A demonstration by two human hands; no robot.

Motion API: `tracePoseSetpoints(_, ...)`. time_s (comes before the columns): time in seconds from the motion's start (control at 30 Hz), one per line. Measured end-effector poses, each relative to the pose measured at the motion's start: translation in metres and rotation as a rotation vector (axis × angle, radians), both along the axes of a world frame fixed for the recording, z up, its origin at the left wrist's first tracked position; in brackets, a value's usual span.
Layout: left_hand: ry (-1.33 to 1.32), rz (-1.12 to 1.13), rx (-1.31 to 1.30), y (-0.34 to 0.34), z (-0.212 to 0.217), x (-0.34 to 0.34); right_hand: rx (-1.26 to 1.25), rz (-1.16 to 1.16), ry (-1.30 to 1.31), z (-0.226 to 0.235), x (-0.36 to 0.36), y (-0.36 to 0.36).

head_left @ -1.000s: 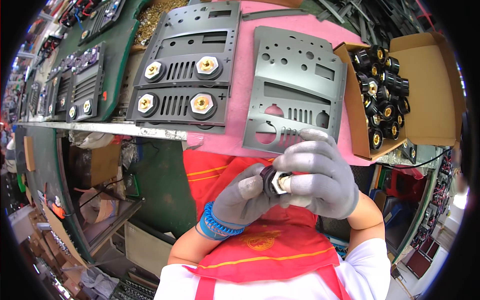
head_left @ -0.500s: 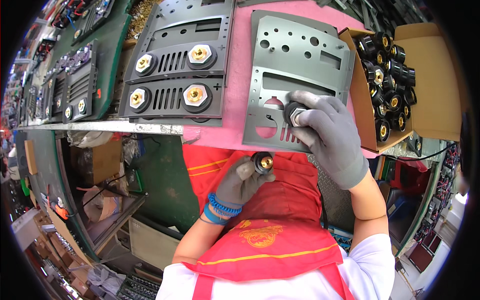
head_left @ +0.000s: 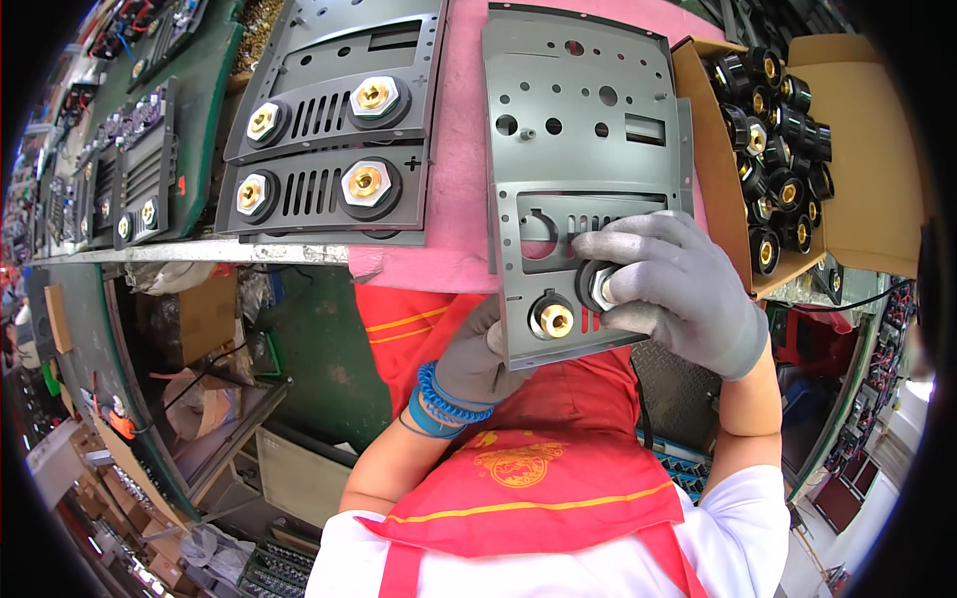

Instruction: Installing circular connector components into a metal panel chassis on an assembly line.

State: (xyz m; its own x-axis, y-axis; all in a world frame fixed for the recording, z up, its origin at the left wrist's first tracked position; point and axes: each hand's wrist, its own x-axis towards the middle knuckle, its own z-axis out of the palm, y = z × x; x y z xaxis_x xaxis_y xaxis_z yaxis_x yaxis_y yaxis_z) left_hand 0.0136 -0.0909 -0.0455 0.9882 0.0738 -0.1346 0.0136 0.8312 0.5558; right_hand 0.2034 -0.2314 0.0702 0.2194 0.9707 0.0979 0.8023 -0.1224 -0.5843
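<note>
A grey metal panel (head_left: pixel 568 159) with holes and slots overhangs the table's near edge, tilted toward me. A black socket with a brass core (head_left: pixel 551 317) pokes up through its lower left hole. My left hand (head_left: pixel 480 361), gloved, reaches under the panel's near left corner behind that socket; its thumb shows at the edge and the other fingers are hidden. My right hand (head_left: pixel 688 289), also gloved, is closed around a silver hex nut with a black ring (head_left: pixel 598 287), just above the panel beside the socket. Another round cutout (head_left: pixel 539 239) lies farther up the panel.
Stacked grey panels (head_left: pixel 324 189) with fitted brass sockets and hex nuts lie to the left on the pink table cover (head_left: pixel 457 149). At right stands an open cardboard box (head_left: pixel 857 169) of black sockets (head_left: pixel 783 149). Farther left, a green surface (head_left: pixel 204 120) bears more panels.
The panel has slid toward me and its near edge is over the table edge. My left hand has brought the socket from my lap up under the panel into the hole. The right hand keeps the nut and ring.
</note>
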Motion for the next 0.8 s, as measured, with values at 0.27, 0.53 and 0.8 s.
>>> tracePoseSetpoints(0.27, 0.295, -0.163, -0.275, 0.022, 0.049, 0.017, 0.05, 0.023, 0.305, 0.008, 0.015, 0.008)
tracePoseSetpoints(0.53, 0.125, -0.028, -0.331, 0.012, 0.057, 0.022, -0.026, 0.19, 0.075, 0.021, 0.005, 0.033)
tracePoseSetpoints(0.8, 0.064, -0.121, -0.292, 0.019, 0.047, 0.021, 0.106, 0.221, -0.115, 0.023, 0.001, 0.03)
